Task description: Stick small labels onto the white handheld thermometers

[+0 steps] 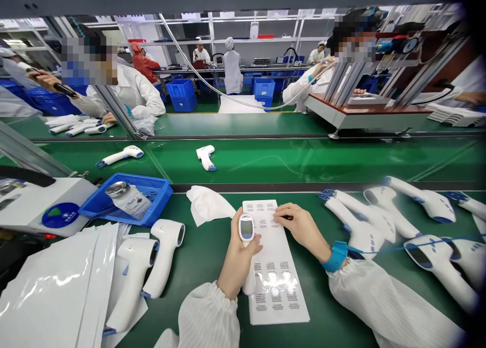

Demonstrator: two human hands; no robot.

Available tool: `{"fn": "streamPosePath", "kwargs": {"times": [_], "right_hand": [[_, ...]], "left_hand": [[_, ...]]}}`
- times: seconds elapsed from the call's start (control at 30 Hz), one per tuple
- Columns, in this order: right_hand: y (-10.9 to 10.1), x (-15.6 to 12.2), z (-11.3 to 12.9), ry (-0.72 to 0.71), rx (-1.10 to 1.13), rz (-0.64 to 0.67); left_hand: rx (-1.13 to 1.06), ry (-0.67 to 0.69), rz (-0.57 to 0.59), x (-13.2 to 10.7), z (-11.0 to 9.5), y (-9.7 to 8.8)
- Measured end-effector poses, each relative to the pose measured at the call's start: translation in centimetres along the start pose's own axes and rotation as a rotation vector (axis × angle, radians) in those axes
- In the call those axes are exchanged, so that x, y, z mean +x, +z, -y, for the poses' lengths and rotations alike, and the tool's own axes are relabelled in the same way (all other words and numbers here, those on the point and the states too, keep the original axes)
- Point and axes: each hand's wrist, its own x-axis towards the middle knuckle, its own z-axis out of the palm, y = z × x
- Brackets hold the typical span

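Note:
My left hand (240, 252) is wrapped round a white infrared thermometer (246, 228), its small grey screen facing up. The thermometer is held over a long white sheet of printed labels (279, 307), which lies flat on the green bench. At the sheet's upper right edge, my right hand (301, 225) pinches with thumb and forefinger; whether a single label has come loose there I cannot tell. A blue wrist strap (334, 257) circles my right wrist. Just beyond my left hand lies a crumpled white cloth (208, 204).
Several white thermometers (366, 229) lie on the right, and two more (163, 257) rest at left by white bags (56, 287). A blue tray (163, 198) holds a metal-topped bottle (131, 198). The green conveyor (273, 160) carries two thermometers. People work opposite.

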Motion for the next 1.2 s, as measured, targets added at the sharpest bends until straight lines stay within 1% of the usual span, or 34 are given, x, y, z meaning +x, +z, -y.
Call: {"fn": "streamPosePath", "kwargs": {"times": [0.13,0.2,0.27,0.37,0.43,0.47,0.53,0.6,0.67,0.7,0.73,0.77,0.87,0.9,0.93,1.0,1.13,1.17,1.2], "right_hand": [[0.3,0.7,-0.1,-0.033,0.011,0.004],[0.3,0.8,0.2,-0.068,-0.010,0.007],[0.1,0.4,1.0,-0.120,-0.054,0.009],[-0.7,-1.4,2.9,-0.239,-0.124,0.045],[-1.8,-2.8,4.5,-0.308,-0.145,0.123],[-2.5,-3.4,5.3,-0.303,-0.125,0.177],[-4.2,-4.3,6.7,-0.217,-0.010,0.303],[-5.5,-4.5,8.1,-0.100,0.178,0.448],[-6.1,-4.4,9.2,-0.052,0.355,0.579],[-6.0,-4.2,9.7,-0.051,0.414,0.605],[-5.6,-4.0,10.1,-0.058,0.444,0.585],[-5.1,-3.8,10.4,-0.075,0.440,0.518],[-3.1,-3.1,10.9,-0.150,0.318,0.193],[-2.6,-2.9,11.0,-0.166,0.294,0.123],[-2.2,-2.6,11.0,-0.172,0.294,0.093],[-1.9,-2.0,11.0,-0.153,0.344,0.110],[-2.5,-1.7,11.4,-0.118,0.459,0.155],[-2.7,-1.9,11.6,-0.099,0.508,0.211],[-2.8,-2.1,11.8,-0.059,0.573,0.306]], "left_hand": [[0.004,0.003,0.015,0.0,-0.1,0.3],[0.004,0.008,0.018,0.0,-0.2,0.3],[0.004,0.014,0.020,0.1,-0.1,0.2],[0.009,0.045,0.025,0.2,0.3,0.0],[0.020,0.070,0.043,0.4,0.5,-0.2],[0.026,0.078,0.056,0.5,0.6,-0.3],[0.032,0.082,0.076,0.5,0.6,-0.4],[0.047,0.079,0.085,0.4,0.6,-0.4],[0.076,0.094,0.089,0.0,0.4,-0.3],[0.090,0.103,0.094,-0.2,0.3,-0.2],[0.106,0.111,0.105,-0.4,0.2,-0.1],[0.119,0.123,0.110,-0.6,0.1,-0.1],[0.173,0.197,0.096,-0.9,-0.1,0.0],[0.191,0.234,0.081,-0.9,-0.1,-0.1],[0.202,0.265,0.066,-0.8,-0.1,-0.2],[0.203,0.286,0.051,-0.6,0.0,-0.4],[0.139,0.225,0.039,-0.3,0.0,-0.7],[0.107,0.209,0.038,-0.3,-0.2,-0.7],[0.070,0.195,0.035,-0.3,-0.3,-0.8]]}}
